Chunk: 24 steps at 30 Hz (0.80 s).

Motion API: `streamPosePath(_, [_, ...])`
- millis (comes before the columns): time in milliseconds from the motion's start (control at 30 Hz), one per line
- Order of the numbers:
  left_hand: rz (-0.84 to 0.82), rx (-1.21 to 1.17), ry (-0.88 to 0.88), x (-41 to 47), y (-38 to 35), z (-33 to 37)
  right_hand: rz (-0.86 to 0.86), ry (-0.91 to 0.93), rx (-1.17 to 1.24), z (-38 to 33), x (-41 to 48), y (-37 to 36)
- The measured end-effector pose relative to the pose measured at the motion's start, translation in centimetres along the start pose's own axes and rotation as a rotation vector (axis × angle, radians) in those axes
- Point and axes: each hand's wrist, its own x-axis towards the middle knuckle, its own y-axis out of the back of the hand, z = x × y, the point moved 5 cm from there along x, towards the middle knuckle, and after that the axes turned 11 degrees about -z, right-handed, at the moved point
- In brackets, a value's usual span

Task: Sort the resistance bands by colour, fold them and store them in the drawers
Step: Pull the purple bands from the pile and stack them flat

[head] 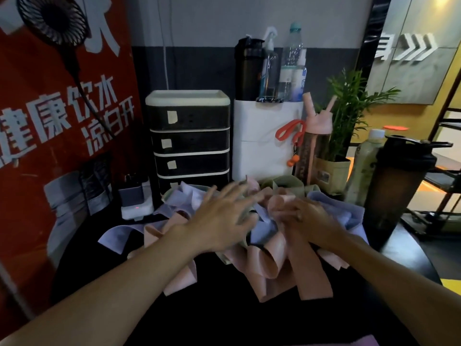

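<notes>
A tangled heap of resistance bands lies on the black table (224, 320): pink bands (269, 265) in front, lilac bands (114, 237) at the left and right, green bands (287, 182) at the back. My left hand (219, 221) hovers blurred over the heap's middle with its fingers spread. My right hand (306, 218) pinches a curled pink band (278, 203) on top of the heap. Behind the heap stands a black drawer unit (189, 143) with all visible drawers closed and paper labels on their fronts.
A white box (264, 141) carrying bottles stands right of the drawers. Shaker bottles (396, 186), a pink bottle (314, 146) and a potted plant (349, 116) crowd the right. A white power strip (137, 208) lies at the left, before a red sign (50, 121).
</notes>
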Motion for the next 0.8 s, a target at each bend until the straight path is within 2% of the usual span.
streamPosePath(100, [-0.177,0.041,0.021,1.4,-2.5,0.8,0.206,0.018,0.183,0.1,-1.0,2.2])
streamPosePath(167, [-0.246,0.124,0.083,1.0,-3.6,-0.1,0.274,0.01,0.211,0.6,-1.2,2.9])
streamPosePath(367, [-0.167,0.206,0.161,-1.4,-3.6,-2.6,0.407,-0.034,0.184,1.4,-0.2,3.0])
streamPosePath(500, [-0.131,0.241,0.27,-2.2,-3.1,-4.3,0.501,-0.097,0.28,2.1,-0.3,3.4])
streamPosePath(567, [-0.116,0.225,0.344,-2.5,-2.7,-5.0,0.488,-0.149,0.26,2.8,0.0,3.2])
streamPosePath(633, [-0.091,0.229,0.375,-2.7,-2.3,-5.3,0.39,-0.214,0.192,2.7,0.2,2.9])
streamPosePath(700, [-0.074,0.21,0.352,-2.7,-2.2,-5.1,0.218,-0.335,-0.068,1.7,0.2,2.7])
streamPosePath(733, [-0.069,0.212,0.321,-2.5,-2.1,-4.8,0.174,-0.331,-0.199,0.6,0.0,3.0])
streamPosePath(767, [-0.062,0.221,0.289,-2.3,-2.0,-4.4,0.166,-0.241,-0.257,-0.7,0.2,3.2])
streamPosePath(800, [-0.049,0.229,0.261,-2.0,-1.8,-4.0,0.163,-0.115,-0.208,-2.1,0.4,3.4])
